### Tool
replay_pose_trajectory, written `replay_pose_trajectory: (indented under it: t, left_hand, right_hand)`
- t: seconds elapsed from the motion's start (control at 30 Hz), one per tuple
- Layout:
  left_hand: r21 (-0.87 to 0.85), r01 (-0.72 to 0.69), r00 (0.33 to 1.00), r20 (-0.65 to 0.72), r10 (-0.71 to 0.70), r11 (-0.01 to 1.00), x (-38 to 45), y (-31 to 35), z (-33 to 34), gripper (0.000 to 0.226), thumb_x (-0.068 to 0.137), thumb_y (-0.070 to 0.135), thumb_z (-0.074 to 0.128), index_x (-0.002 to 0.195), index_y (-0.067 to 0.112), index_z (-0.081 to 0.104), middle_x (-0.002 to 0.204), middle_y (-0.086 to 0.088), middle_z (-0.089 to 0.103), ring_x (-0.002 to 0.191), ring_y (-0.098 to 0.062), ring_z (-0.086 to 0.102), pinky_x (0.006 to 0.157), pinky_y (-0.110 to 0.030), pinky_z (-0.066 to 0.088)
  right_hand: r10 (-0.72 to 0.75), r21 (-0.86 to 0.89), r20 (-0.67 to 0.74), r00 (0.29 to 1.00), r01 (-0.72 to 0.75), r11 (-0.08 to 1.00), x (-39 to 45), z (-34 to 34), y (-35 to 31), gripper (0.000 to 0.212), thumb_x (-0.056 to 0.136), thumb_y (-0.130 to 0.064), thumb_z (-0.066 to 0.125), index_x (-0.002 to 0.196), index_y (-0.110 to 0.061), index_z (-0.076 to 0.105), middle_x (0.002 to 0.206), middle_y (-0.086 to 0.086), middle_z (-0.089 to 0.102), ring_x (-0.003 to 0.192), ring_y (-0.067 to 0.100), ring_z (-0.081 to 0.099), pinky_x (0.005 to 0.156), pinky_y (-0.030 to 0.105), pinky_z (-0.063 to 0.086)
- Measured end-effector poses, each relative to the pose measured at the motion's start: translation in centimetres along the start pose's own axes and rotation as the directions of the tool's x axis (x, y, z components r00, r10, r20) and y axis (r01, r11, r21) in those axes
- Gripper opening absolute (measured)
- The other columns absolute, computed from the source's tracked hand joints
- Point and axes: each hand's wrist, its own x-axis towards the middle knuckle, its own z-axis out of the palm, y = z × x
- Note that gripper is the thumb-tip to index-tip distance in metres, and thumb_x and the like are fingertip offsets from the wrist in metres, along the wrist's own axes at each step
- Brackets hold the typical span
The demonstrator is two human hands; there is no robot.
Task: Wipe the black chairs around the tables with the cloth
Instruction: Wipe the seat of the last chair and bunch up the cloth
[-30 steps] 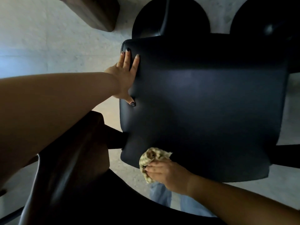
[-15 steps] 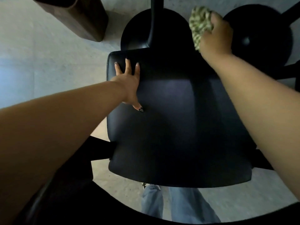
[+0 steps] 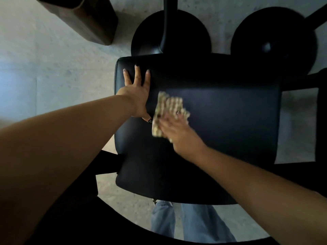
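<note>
A black padded chair seat [image 3: 221, 131] fills the middle of the head view. My left hand [image 3: 137, 92] lies flat on its far left corner, fingers spread and straight. My right hand [image 3: 174, 128] presses a pale checked cloth [image 3: 168, 107] onto the seat just right of the left hand; the hand is blurred, with its fingers lying over the cloth. The cloth sticks out beyond the fingertips toward the far side. The chair's curved dark frame [image 3: 92, 225] runs along the near edge of the view.
Two round black table bases [image 3: 192, 32] [image 3: 274, 45] stand on the grey floor beyond the seat, one with a black post [image 3: 168, 18]. A brown wooden block-like leg [image 3: 85, 20] is at the upper left. Legs in blue jeans [image 3: 191, 225] show below the seat.
My right hand came down with the cloth from the far right edge of the seat to the seat's left middle. The left hand stayed flat on the corner.
</note>
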Motion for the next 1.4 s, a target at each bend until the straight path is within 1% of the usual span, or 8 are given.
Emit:
replay_pose_trajectory:
  t: [0.27, 0.43, 0.5, 0.63, 0.83, 1.03, 1.27, 1.4]
  left_hand:
    - [-0.016, 0.021, 1.000, -0.012, -0.021, 1.000, -0.6, 0.4, -0.4, 0.152, 0.057, 0.065, 0.081, 0.148, 0.009, -0.028, 0.155, -0.024, -0.027, 0.141, -0.053, -0.016, 0.112, -0.055, 0.026]
    - [-0.066, 0.001, 0.997, -0.077, -0.006, 0.998, -0.6, 2.5, -0.5, 0.146, 0.062, 0.035, 0.091, 0.150, 0.011, -0.023, 0.155, -0.019, -0.031, 0.142, -0.050, -0.017, 0.114, -0.057, 0.021]
    - [-0.096, -0.027, 0.998, -0.064, 0.021, 0.995, -0.4, 3.3, -0.4, 0.140, 0.067, 0.019, 0.088, 0.150, 0.017, -0.024, 0.155, -0.015, -0.032, 0.140, -0.053, -0.019, 0.114, -0.060, 0.023]
    - [-0.148, -0.032, 0.999, -0.045, 0.025, 0.988, 0.3, 3.3, -0.1, 0.135, 0.070, 0.010, 0.085, 0.151, 0.021, -0.023, 0.156, -0.011, -0.033, 0.139, -0.053, -0.022, 0.113, -0.063, 0.020]
    - [-0.139, -0.009, 0.997, -0.082, -0.002, 0.990, 0.5, 3.0, 0.3, 0.140, 0.065, 0.011, 0.089, 0.152, 0.024, -0.021, 0.158, -0.007, -0.029, 0.142, -0.050, -0.018, 0.110, -0.060, 0.026]
    - [-0.144, 0.000, 0.994, -0.109, -0.016, 0.990, 0.7, 3.0, 0.6, 0.137, 0.068, 0.006, 0.086, 0.151, 0.025, -0.020, 0.158, -0.005, -0.029, 0.142, -0.049, -0.018, 0.110, -0.058, 0.028]
    - [-0.108, 0.011, 0.992, -0.121, -0.024, 0.994, 0.8, 3.3, 0.7, 0.135, 0.069, 0.002, 0.084, 0.152, 0.024, -0.020, 0.158, -0.007, -0.029, 0.141, -0.051, -0.018, 0.110, -0.060, 0.027]
    - [-0.101, 0.008, 0.992, -0.124, -0.021, 0.995, 0.6, 3.2, 0.6, 0.135, 0.068, 0.007, 0.086, 0.152, 0.024, -0.019, 0.158, -0.007, -0.027, 0.142, -0.050, -0.017, 0.110, -0.059, 0.028]
  right_hand:
    - [-0.333, -0.147, 0.361, 0.871, 0.406, 0.902, -10.0, 4.0, -4.1, 0.050, 0.083, -0.020, 0.033, 0.116, -0.030, 0.069, 0.128, -0.012, 0.061, 0.125, 0.009, 0.052, 0.104, 0.030, 0.043]
    - [-0.349, 0.033, 0.463, 0.815, 0.377, 0.926, -9.8, 2.2, -4.8, 0.048, 0.088, -0.006, 0.035, 0.129, -0.017, 0.059, 0.141, 0.002, 0.051, 0.137, 0.020, 0.038, 0.116, 0.032, 0.023]
    - [-0.342, 0.305, 0.410, 0.845, 0.226, 0.925, -8.7, 0.2, -4.3, 0.047, 0.082, 0.006, 0.043, 0.122, -0.007, 0.062, 0.139, 0.015, 0.051, 0.133, 0.031, 0.043, 0.114, 0.034, 0.027]
    - [0.105, 0.446, 0.061, 0.993, -0.121, 0.887, -3.8, -5.6, -1.4, 0.050, 0.079, 0.012, 0.047, 0.124, -0.003, 0.061, 0.140, 0.019, 0.048, 0.133, 0.030, 0.043, 0.116, 0.030, 0.016]
    - [0.354, 0.342, -0.516, 0.780, -0.191, 0.920, 5.5, -14.8, 4.7, 0.059, 0.076, 0.005, 0.036, 0.132, -0.002, 0.053, 0.142, 0.018, 0.046, 0.135, 0.028, 0.041, 0.114, 0.026, 0.021]
    - [0.368, -0.021, -0.153, 0.917, -0.375, 0.927, 6.9, -10.9, 9.7, 0.055, 0.086, 0.002, 0.040, 0.140, -0.008, 0.043, 0.152, 0.010, 0.033, 0.143, 0.023, 0.023, 0.118, 0.028, 0.011]
    - [0.185, 0.017, -0.304, 0.935, -0.188, 0.982, 2.2, -5.5, 6.8, 0.044, 0.082, 0.009, 0.044, 0.125, 0.013, 0.053, 0.133, 0.028, 0.051, 0.131, 0.043, 0.042, 0.112, 0.046, 0.027]
    - [0.153, 0.005, -0.126, 0.980, -0.153, 0.988, -2.8, -1.6, 3.6, 0.058, 0.076, 0.014, 0.048, 0.133, 0.008, 0.047, 0.140, 0.024, 0.046, 0.135, 0.042, 0.035, 0.113, 0.048, 0.015]
